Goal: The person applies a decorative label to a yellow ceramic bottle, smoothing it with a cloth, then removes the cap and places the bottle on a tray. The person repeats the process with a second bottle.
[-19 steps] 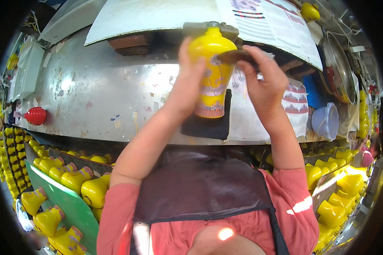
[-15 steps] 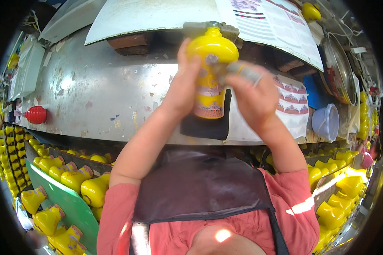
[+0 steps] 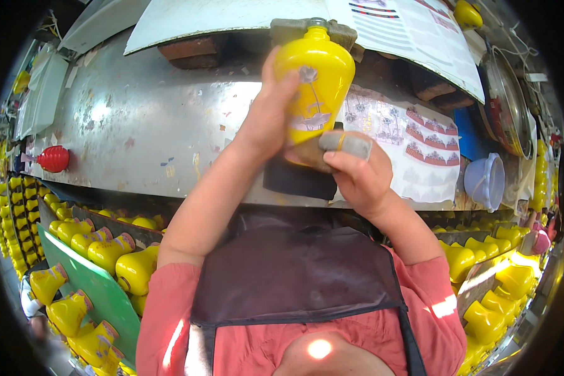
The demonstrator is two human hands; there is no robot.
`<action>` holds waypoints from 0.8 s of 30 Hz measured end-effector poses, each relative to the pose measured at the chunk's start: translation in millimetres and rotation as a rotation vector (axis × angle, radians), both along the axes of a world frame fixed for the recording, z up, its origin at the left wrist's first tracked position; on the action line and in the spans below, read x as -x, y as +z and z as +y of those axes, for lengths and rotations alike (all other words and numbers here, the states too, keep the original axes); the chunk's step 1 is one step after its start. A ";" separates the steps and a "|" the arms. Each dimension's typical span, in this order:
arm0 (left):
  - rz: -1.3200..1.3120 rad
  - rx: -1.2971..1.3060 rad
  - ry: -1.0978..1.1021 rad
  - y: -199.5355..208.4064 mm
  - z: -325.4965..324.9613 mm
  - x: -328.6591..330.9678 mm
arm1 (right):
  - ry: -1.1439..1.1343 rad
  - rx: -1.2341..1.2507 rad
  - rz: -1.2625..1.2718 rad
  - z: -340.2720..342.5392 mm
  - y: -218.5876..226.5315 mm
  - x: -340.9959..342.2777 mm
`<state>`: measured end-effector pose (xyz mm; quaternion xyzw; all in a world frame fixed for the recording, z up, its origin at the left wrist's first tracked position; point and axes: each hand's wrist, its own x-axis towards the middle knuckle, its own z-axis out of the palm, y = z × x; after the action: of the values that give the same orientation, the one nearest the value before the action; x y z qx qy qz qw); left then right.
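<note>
Much depended, it seemed, on the left hand [image 3: 271,116], clamped on a yellow vase [image 3: 329,72] just right of its palm. The right hand [image 3: 365,178] pinched a flat, grey-wrapped tool [image 3: 349,146] at the vase's lower end — how hard it pressed, I could not tell. Good work likely called for a steady hold and light, even strokes — gentlest near the flower picture [image 3: 308,74] beyond that hand.

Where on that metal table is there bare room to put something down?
The widest free patch is the metal tabletop between the red object and the left forearm, in front of the white board; only small scraps dot it. The middle and right are crowded: yellow vase, black cloth, right hand, printed sheet and pale bucket are close together.
</note>
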<state>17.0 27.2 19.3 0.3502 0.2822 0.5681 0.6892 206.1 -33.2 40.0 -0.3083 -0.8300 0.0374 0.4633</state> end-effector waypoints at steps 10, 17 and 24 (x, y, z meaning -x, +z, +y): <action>0.043 -0.040 -0.025 24.0 -11.6 4.0 | -0.236 0.123 0.109 25.4 21.5 6.9; 0.582 -0.219 0.100 12.3 -9.8 6.0 | -0.393 0.106 0.261 68.8 29.5 21.9; 0.106 0.041 0.030 26.7 8.9 -0.8 | -0.201 0.410 0.515 50.5 37.8 11.0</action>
<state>17.8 36.1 46.0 0.3614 0.3350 0.5531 0.6718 195.1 17.3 77.8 -0.4557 -0.6265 0.2344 0.5873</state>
